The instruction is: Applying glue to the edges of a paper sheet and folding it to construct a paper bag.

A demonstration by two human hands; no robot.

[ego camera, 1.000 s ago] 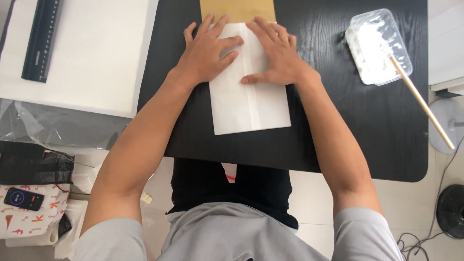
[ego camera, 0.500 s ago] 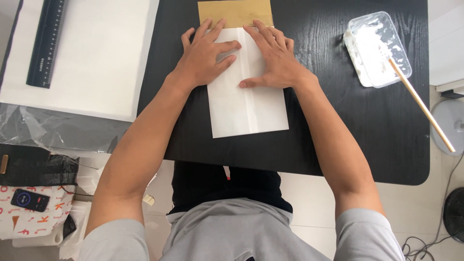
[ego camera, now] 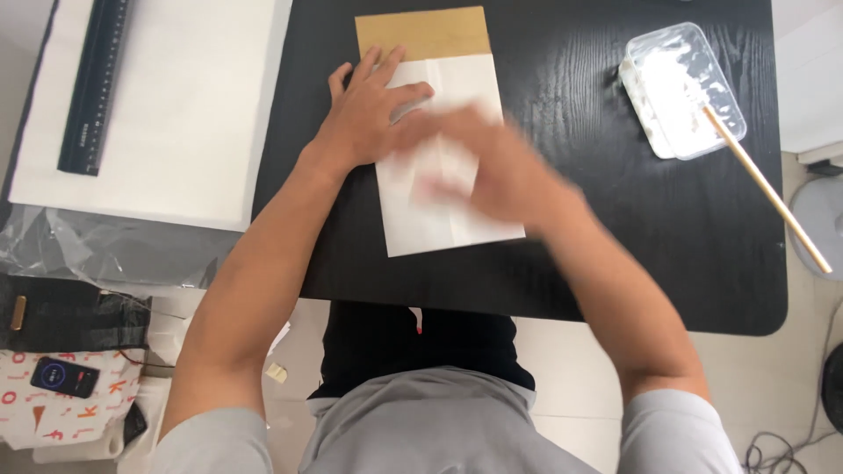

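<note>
Hands are working over a white sheet [ego camera: 448,202] lying on a black worktop [ego camera: 615,219]. The left hand [ego camera: 369,114] is lying flat, palm down, on the sheet's upper left part, its fingers [ego camera: 386,66] spreading open and pointing away from the person, the thumb reaching right across the paper. The left forearm is stretching in from the lower left. The right hand [ego camera: 492,167] is showing only as a blur above the middle of the sheet, so whether its fingers are open or closed cannot be told, nor whether it is touching the paper. The right forearm is coming in from the lower right.

The sheet is lying lengthwise, with a fold line running down it, and a brown card [ego camera: 421,33] is sticking out from under its far edge. To the right, well apart, a clear tray [ego camera: 729,132] of white paste is sitting with a wooden stick [ego camera: 773,193] resting in it. To the left, a ruler [ego camera: 95,83] is lying on white paper [ego camera: 176,132].
</note>
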